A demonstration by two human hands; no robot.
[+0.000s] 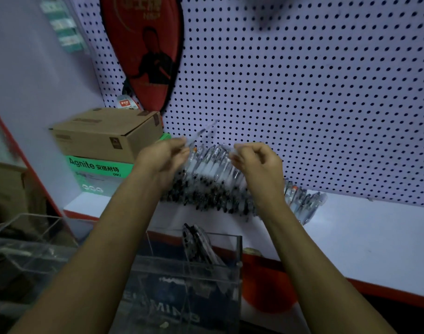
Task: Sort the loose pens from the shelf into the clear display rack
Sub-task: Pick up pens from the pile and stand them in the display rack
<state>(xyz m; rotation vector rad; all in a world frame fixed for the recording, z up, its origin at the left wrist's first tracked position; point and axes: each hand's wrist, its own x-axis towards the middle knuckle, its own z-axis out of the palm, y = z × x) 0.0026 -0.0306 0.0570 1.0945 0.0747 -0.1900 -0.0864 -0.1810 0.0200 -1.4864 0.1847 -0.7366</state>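
Hands: the left hand (168, 154) pinched one blurred pen (203, 132); the right hand (256, 160) curled, its hold unclear.
Pile: most loose pens (213, 182) remained on the shelf (365, 227) behind the rack.
Rack: the clear display rack (194, 266) held only a few.

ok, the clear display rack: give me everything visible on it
The clear display rack looks like transparent acrylic, boxy with thin upright walls and open on top. It sits at the bottom of the view, in front of the white shelf and below both forearms. A few pens lean tilted inside one compartment. Blurred white lettering shows low through it. Neither hand touches it.
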